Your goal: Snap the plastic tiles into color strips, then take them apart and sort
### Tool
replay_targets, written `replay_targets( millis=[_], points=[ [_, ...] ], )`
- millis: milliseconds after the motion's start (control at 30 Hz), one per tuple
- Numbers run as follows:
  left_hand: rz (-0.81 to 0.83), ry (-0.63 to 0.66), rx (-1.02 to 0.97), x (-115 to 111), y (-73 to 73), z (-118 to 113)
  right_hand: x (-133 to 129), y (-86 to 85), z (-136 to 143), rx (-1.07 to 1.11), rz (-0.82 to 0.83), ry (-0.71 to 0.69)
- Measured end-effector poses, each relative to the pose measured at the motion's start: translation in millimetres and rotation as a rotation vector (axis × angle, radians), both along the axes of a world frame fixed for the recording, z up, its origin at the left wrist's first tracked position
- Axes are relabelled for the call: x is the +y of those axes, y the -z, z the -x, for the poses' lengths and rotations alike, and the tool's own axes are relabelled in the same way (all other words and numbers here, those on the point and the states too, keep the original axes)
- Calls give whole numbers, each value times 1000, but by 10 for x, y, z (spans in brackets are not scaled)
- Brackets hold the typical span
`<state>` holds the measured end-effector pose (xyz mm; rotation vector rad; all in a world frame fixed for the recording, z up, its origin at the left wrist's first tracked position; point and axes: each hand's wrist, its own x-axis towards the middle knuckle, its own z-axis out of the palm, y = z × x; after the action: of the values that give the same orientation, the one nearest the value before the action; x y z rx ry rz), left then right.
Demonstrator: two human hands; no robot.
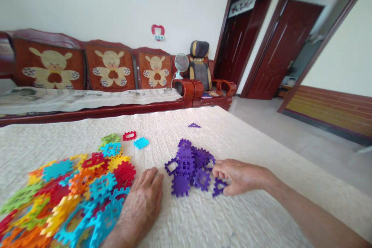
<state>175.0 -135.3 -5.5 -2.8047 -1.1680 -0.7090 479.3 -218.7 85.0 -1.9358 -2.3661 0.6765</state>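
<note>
My left hand rests palm down on the table cover, its fingers stretched forward and slightly bent. It lies against the right side of a heap of colourful plastic interlocking building pieces. To its right is a smaller pile of purple interlocking pieces, several of them squares with window cut-outs. My right hand is at the right side of that pile, fingers curled and closed on a purple triangular piece at the table surface. The hand hides part of this piece.
A purple triangle, a red frame piece and a blue piece lie farther back on the white table cover. Behind the table stand a wooden sofa with bear cushions, a fan and a chair.
</note>
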Motion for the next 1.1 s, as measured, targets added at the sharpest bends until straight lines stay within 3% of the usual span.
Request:
replay_targets(
  millis=[133,233,333,433,500,700,1100],
  points=[
    [8,-4,0,0,7,-9,275,-110,-240,155,44,54],
    [-6,-16,4,8,32,-7,842,-79,-502,284,-155,114],
    [-44,-21,16,19,59,0,1522,152,-692,286,-529,378],
    [-94,-10,17,32,68,1,2032,471,-773,274,-627,493],
    [-124,-3,12,40,63,0,2218,654,-794,277,-657,520],
    [-173,25,-19,47,46,10,2333,925,-847,296,-689,516],
    [-169,21,-14,43,66,11,2305,952,-860,217,-665,426]
  ],
)
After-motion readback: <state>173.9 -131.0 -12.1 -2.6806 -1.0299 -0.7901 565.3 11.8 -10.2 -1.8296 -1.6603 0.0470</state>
